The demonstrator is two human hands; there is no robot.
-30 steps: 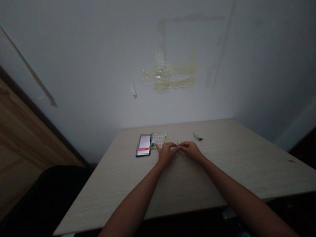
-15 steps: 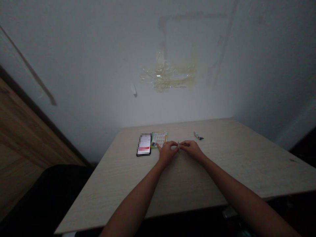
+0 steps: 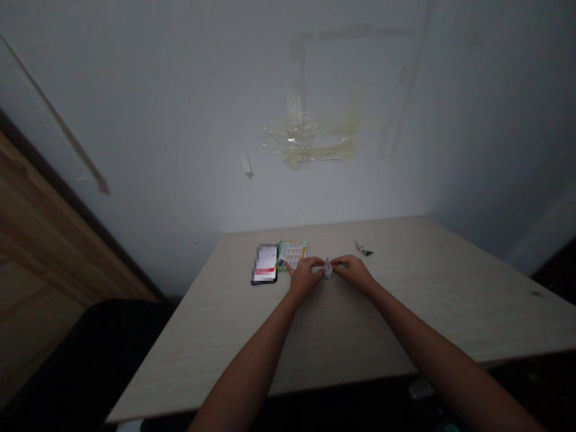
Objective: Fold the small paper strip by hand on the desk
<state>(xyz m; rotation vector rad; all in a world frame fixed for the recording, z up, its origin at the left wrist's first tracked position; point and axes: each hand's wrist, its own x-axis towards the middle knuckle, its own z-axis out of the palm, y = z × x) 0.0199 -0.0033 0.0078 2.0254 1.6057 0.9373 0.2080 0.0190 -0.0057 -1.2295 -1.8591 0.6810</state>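
Observation:
Both hands meet over the middle of the table, with a small whitish folded piece of paper (image 3: pixel 328 269) between their fingertips. My left hand (image 3: pixel 306 275) pinches its left side, and my right hand (image 3: pixel 355 272) pinches the right side. The paper's exact folds are too small to make out. Left of my left hand lies a printed sheet or booklet (image 3: pixel 294 251) with a green and yellow border and rows of small pictures. A phone (image 3: pixel 265 264) with a lit, partly blurred screen lies beside it. Farther right rests a small folded paper piece (image 3: pixel 363 249) with a dark patterned end.
The pale wooden table (image 3: pixel 234 336) stands against a grey wall (image 3: pixel 180 120) bearing peeling yellowed tape (image 3: pixel 310 144). A black chair-like shape (image 3: pixel 103 354) is at the left, below a wooden panel (image 3: pixel 40 252). A small scrap (image 3: pixel 537 294) lies near the right edge.
The paper between my fingers now shows wider, its whitish face spread more toward me. My hands stay in nearly the same place; the view has shifted slightly.

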